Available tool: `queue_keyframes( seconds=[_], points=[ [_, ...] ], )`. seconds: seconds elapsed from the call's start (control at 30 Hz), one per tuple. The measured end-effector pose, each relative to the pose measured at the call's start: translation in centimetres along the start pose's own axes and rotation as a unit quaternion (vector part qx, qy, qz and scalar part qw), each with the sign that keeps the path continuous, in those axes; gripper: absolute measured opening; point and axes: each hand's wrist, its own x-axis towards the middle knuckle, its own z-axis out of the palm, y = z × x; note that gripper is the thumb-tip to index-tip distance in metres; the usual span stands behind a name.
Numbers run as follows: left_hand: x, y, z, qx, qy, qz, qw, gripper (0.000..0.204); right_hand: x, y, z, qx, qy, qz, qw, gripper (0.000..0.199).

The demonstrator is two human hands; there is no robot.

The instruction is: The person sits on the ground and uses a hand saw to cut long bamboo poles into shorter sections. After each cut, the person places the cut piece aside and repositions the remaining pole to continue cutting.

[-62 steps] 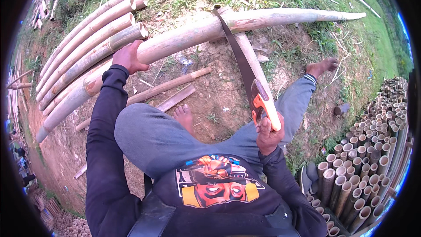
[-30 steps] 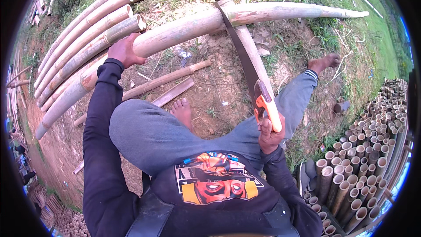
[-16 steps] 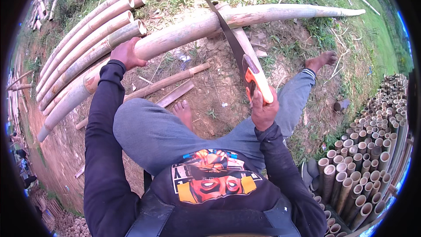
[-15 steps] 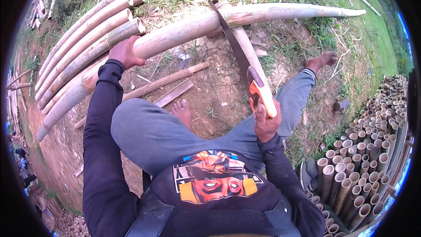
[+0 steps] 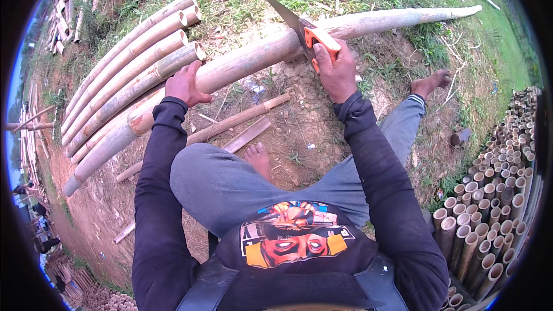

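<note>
Head view: just pushed the orange-handled, long-bladed steel handsaw [image 5: 299,26] way forward, right hand [image 5: 336,72] clenched round its grip, now up at the long, pale, round bamboo pole [image 5: 247,60] across upper centre. Looks like the far end of a sawing stroke. Still grasping the pole, upper left, with the left hand [image 5: 184,86].

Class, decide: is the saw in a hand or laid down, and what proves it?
In a hand: the saw is gripped at its orange handle by the right hand, its blade crossing the bamboo pole.
</note>
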Motion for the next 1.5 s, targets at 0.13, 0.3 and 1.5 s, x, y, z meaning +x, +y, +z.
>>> queue_keyframes(
  seconds=[0.13,0.3,1.5],
  points=[
    [0.3,0.3,-0.1,-0.006,-0.037,-0.044,0.998,0.105,2.0,-1.5,0.6,-0.045,-0.029,0.081,0.995,0.037],
    [-0.3,1.0,-0.9,-0.016,-0.022,-0.047,0.999,0.101,0.6,-3.4,-1.1,-0.07,-0.031,0.099,0.992,0.043],
    [0.2,1.0,-1.1,0.0,-0.054,-0.051,0.997,0.105,-2.9,0.8,-1.1,-0.053,0.012,-0.017,0.998,0.043]
  ],
)
